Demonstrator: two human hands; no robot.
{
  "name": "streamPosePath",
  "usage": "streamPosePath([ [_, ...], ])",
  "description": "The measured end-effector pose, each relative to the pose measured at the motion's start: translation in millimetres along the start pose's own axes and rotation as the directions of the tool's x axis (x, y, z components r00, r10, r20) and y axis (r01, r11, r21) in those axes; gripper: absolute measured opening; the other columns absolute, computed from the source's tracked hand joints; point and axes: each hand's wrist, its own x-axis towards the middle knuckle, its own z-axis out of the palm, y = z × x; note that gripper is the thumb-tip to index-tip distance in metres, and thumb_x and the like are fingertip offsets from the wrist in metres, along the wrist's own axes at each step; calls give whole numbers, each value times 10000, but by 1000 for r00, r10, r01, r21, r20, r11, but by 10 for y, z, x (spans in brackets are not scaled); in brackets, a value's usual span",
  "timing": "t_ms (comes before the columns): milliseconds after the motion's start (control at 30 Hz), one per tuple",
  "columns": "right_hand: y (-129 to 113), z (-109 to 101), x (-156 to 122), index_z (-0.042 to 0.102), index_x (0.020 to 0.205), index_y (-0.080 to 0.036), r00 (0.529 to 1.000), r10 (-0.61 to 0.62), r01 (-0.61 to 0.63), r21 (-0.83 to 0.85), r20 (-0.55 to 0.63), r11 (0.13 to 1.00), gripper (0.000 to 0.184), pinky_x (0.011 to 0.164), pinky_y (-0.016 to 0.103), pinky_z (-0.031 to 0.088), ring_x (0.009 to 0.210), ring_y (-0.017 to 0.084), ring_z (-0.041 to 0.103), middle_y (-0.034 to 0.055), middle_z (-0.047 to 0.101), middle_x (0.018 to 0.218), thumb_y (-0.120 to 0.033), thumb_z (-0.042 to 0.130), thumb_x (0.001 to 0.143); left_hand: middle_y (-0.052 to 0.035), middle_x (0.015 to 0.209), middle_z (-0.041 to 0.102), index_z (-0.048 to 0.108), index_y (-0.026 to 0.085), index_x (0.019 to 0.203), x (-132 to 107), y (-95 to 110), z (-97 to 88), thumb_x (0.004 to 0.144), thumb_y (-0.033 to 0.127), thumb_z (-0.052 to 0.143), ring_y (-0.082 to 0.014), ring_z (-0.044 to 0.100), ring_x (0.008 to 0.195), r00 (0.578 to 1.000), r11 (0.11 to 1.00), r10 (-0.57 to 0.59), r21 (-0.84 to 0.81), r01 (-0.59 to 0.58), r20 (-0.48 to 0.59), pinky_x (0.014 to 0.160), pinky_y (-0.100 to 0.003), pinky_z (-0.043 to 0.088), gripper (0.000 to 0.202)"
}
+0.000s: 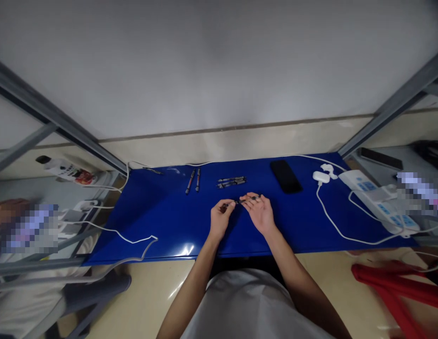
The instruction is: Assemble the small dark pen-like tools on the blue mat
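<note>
Both hands hold one dark pen (240, 201) level above the blue table (162, 216). My left hand (221, 217) pinches its left end between thumb and fingers. My right hand (259, 212) grips the right end, palm turned up. Just beyond the hands lie two dark pens (232, 181) side by side. Further left, two more pens (193, 180) with reddish barrels lie on the table.
A black phone (286, 176) lies flat to the right of the hands. A white charger (321, 177) with a cable and a white power strip (377, 200) are at the right end. White cables (129, 238) trail over the left side. A red stool (399, 287) stands at lower right.
</note>
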Motion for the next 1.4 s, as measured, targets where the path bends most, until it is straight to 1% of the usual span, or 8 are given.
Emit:
streamPosePath([
  [100, 77, 9, -28, 768, 1094, -207, 992, -10, 47, -298, 127, 953, 452, 1088, 456, 483, 1130, 270, 709, 114, 783, 1120, -575, 539, 965, -8, 727, 626, 716, 158, 985, 95, -1, -42, 844, 710, 642, -94, 525, 610, 995, 996, -27, -93, 18, -95, 632, -250, 454, 575],
  [233, 142, 61, -120, 795, 1149, -253, 946, 23, 230, -718, 324, 657, 373, 1076, 445, 476, 1152, 276, 698, 83, 769, 1214, -522, 585, 998, 22, 649, 523, 684, 151, 972, 120, 17, -68, 858, 819, 507, -98, 504, 578, 993, 997, -35, -78, 26, -110, 613, -260, 466, 700],
  [400, 128, 144, -199, 804, 1077, -292, 918, -7, 364, -836, 396, 410, 274, 881, 380, 512, 1032, 256, 709, 54, 787, 1094, -429, 572, 1025, 13, 610, 506, 690, 186, 882, 301, 152, -236, 948, 704, 453, -147, 522, 578, 992, 980, 22, 200, 2, -120, 601, -292, 462, 573],
  [600, 140, 110, -164, 795, 1036, -274, 941, -54, 315, -803, 335, 505, 334, 839, 355, 510, 902, 221, 716, 39, 784, 954, -460, 518, 1048, -128, 1159, 644, 707, 204, 796, 1077, 361, -618, 908, 441, 658, -334, 499, 1242, 935, 722, 250, 692, -7, -252, 1079, -475, 378, 267],
  [967, 187, 72, -151, 777, 1028, -262, 933, -114, 354, -810, 343, 468, 357, 791, 374, 541, 830, 216, 704, 43, 771, 893, -438, 469, 1068, -177, 1333, 558, 679, 204, 1188, 1276, 178, -763, 975, 394, 565, -370, 486, 1212, 907, 328, 353, 939, 108, -228, 988, -496, 390, 308],
  [1067, 191, 84, -125, 774, 1024, -290, 900, -192, 435, -824, 391, 364, 285, 894, 440, 515, 953, 254, 659, 62, 750, 982, -387, 507, 1053, -166, 1447, 522, 598, 215, 1362, 1146, 174, -705, 1017, 288, 467, -364, 426, 1332, 899, 278, 409, 960, 41, -157, 1075, -498, 341, 377],
  [1267, 58, 135, 236, 745, 1071, -288, 768, -389, 570, -819, 509, 55, 221, 1055, 548, 423, 1183, 329, 516, 127, 654, 1191, -281, 530, 1019, -139, 1344, 633, 663, 230, 1278, 797, 84, -501, 1058, 339, 457, -314, 514, 1277, 784, 151, 443, 825, -544, 435, 1061, -432, 387, 321],
  [1400, -32, 205, 629, 731, 1021, -245, 711, -403, 609, -791, 576, -55, 200, 1070, 573, 420, 1179, 337, 535, 137, 675, 1165, -250, 532, 1008, -114, 1254, 683, 662, 241, 1273, 802, 48, -317, 1045, 301, 518, -294, 574, 1169, 731, 80, 448, 792, -606, 514, 932, -418, 436, 276],
])
